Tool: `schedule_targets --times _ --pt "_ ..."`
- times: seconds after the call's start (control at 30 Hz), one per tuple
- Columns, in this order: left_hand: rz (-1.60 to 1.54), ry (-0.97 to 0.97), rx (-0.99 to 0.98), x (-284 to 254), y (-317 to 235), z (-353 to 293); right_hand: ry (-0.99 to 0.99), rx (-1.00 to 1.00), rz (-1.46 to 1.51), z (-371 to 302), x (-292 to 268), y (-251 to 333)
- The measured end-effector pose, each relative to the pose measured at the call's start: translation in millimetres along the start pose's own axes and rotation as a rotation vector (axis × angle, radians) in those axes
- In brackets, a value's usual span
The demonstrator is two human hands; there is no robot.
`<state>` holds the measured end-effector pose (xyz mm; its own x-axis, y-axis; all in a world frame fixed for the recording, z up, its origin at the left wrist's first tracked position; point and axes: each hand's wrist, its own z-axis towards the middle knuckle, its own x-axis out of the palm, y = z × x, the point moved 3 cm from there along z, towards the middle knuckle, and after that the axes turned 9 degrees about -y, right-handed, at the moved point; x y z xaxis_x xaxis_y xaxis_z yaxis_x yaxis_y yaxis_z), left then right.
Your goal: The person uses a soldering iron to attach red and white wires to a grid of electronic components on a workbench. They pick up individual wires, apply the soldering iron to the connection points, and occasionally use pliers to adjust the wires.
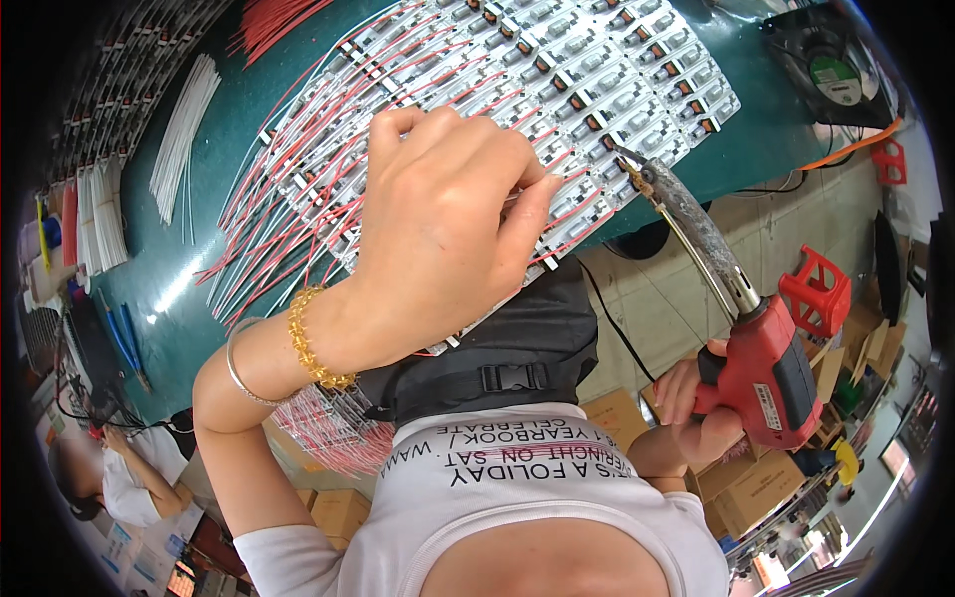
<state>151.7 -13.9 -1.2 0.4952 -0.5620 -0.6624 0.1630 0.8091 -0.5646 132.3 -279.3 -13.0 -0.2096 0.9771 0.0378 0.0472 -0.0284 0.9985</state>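
Observation:
My left hand (443, 214) hovers over or rests on a large panel of small electronic boards (637, 104), its fingers curled inward. What its fingertips hold, if anything, is hidden behind the hand. Thin red and white wires (288, 214) run from many of the boards toward the left. In my right hand (691, 408) is a red and black soldering gun (771, 373), gripped by its handle. Its long metal barrel reaches up and left, and the tip lies close to the boards at the panel's right part, just right of my left hand.
On the green table (179, 289) lie a bundle of white wires (186, 134), red wires (274, 25) and blue-handled tweezers or pliers (124, 343). A black fan (831, 75) stands at the far right. Red stools (816, 294) and cardboard boxes (761, 493) sit beyond. Another person (139, 473) works at lower left.

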Motion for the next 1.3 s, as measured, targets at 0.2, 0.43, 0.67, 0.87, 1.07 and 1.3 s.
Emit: schedule_targets --times 0.2,0.43,0.67,0.87,1.07,1.3 --pt "0.014 -0.014 0.056 7 -7 -5 -0.067 -0.003 -0.016 -10 -4 -1" --pt "0.037 -0.034 0.086 8 -8 -5 -0.022 0.006 -0.06 -8 0 1" --pt "0.065 -0.048 0.122 10 -9 -7 -0.056 -0.023 -0.027 -9 -2 0" --pt "0.077 -0.05 0.12 7 -9 -7 -0.011 -0.043 0.015 -3 -3 -2" --pt "0.29 -0.112 0.2 -31 -6 5 -0.01 -0.113 0.127 6 0 -1" --pt "1.075 -0.088 -0.185 -159 170 -21 -0.031 -0.075 0.116 11 -1 -1"
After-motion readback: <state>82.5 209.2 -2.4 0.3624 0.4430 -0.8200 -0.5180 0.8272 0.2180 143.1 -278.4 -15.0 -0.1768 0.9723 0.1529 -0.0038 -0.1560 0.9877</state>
